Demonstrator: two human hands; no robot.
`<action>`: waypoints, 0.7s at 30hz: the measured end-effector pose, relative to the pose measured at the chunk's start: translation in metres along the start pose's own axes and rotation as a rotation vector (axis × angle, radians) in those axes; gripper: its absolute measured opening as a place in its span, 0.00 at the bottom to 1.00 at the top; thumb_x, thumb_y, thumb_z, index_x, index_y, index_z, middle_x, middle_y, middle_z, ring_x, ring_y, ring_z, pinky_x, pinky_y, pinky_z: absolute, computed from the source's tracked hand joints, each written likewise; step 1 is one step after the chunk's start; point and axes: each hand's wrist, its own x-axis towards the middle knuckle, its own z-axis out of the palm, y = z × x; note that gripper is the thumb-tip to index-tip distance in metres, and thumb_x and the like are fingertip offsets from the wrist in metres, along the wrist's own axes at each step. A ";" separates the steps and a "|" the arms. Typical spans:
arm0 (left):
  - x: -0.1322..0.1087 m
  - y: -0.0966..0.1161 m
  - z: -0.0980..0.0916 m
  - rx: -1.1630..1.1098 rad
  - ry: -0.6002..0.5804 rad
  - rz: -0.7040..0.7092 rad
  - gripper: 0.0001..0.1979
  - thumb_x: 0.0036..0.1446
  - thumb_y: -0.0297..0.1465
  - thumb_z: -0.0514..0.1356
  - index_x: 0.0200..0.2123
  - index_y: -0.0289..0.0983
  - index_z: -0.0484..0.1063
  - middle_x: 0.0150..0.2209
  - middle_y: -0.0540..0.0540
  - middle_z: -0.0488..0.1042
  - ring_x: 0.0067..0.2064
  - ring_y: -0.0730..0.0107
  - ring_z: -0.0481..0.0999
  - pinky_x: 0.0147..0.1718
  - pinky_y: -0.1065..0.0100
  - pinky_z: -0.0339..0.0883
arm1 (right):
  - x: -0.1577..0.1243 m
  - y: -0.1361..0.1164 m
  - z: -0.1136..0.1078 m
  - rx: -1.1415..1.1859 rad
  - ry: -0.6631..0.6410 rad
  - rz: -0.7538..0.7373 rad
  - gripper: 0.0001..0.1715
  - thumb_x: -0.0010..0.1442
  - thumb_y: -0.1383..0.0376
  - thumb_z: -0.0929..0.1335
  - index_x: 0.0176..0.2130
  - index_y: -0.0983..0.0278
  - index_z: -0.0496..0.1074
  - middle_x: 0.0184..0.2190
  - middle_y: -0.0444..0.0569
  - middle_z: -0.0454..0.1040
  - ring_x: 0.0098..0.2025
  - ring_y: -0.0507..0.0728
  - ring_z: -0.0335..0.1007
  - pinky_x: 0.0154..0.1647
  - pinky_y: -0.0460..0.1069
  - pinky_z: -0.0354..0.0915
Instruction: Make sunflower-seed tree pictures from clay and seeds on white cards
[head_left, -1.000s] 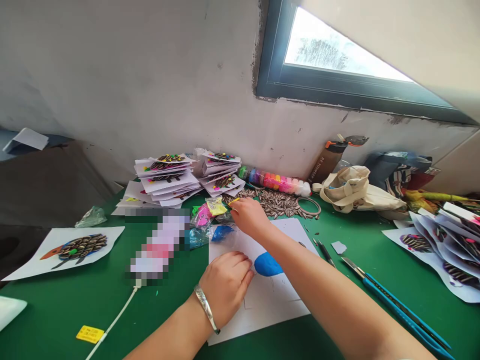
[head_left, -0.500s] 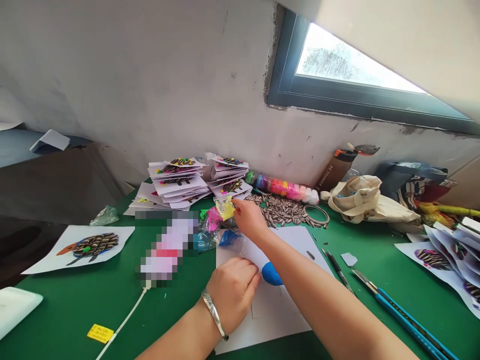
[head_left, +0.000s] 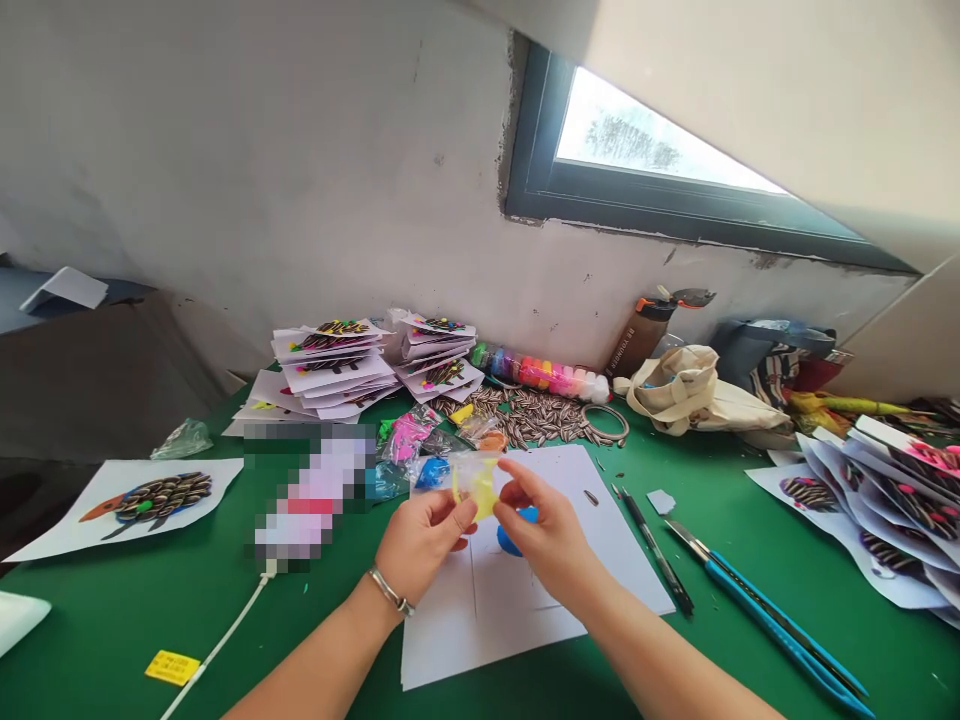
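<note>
Between my two hands, above the white paper (head_left: 442,640), is a clear plastic bag of yellow clay (head_left: 484,487). My left hand (head_left: 424,540) pinches its left side; a metal bangle circles that wrist. My right hand (head_left: 547,530) grips the bag's right side with thumb and fingers. A flattened lump of blue clay (head_left: 514,538) lies on the paper, partly hidden by my right hand. Just beyond the paper's far edge are a bag of blue clay (head_left: 433,473) and a bag of pink clay (head_left: 411,432).
Sunflower seeds (head_left: 525,415) are heaped at the back, before a row of coloured clay (head_left: 540,373). Stacks of seed pictures (head_left: 337,370) stand behind on the left. A pen (head_left: 656,550) and a blue-handled cutter (head_left: 772,620) lie on the right. A white cable (head_left: 232,635) runs at left.
My right hand has drawn back from the clay bags with the yellow one. My left hand has risen from the paper and now holds the bag too. The view has shifted slightly.
</note>
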 end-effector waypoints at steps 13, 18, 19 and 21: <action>0.000 0.002 0.004 -0.060 -0.071 -0.042 0.21 0.44 0.45 0.66 0.32 0.33 0.77 0.29 0.45 0.78 0.30 0.65 0.79 0.29 0.69 0.70 | -0.007 -0.002 -0.004 0.364 -0.248 0.206 0.12 0.54 0.58 0.68 0.35 0.63 0.76 0.30 0.45 0.73 0.35 0.54 0.67 0.35 0.48 0.61; -0.002 0.003 0.007 -0.031 -0.085 -0.028 0.19 0.45 0.46 0.65 0.27 0.34 0.75 0.23 0.49 0.75 0.27 0.67 0.77 0.27 0.70 0.68 | -0.007 0.003 -0.002 0.418 -0.215 0.259 0.10 0.54 0.60 0.69 0.28 0.65 0.70 0.23 0.40 0.65 0.26 0.49 0.57 0.27 0.45 0.53; -0.002 0.003 0.007 -0.028 -0.084 -0.026 0.20 0.46 0.47 0.64 0.27 0.34 0.74 0.23 0.49 0.74 0.27 0.67 0.77 0.27 0.70 0.68 | -0.005 0.003 -0.002 0.408 -0.199 0.265 0.11 0.53 0.60 0.69 0.26 0.65 0.69 0.22 0.39 0.63 0.25 0.48 0.54 0.26 0.45 0.51; -0.004 0.004 0.007 -0.026 -0.071 -0.026 0.22 0.48 0.49 0.62 0.29 0.34 0.75 0.24 0.48 0.75 0.29 0.66 0.78 0.27 0.70 0.68 | 0.002 0.000 -0.002 0.382 -0.166 0.266 0.13 0.53 0.60 0.70 0.25 0.65 0.66 0.20 0.37 0.59 0.23 0.48 0.50 0.24 0.45 0.48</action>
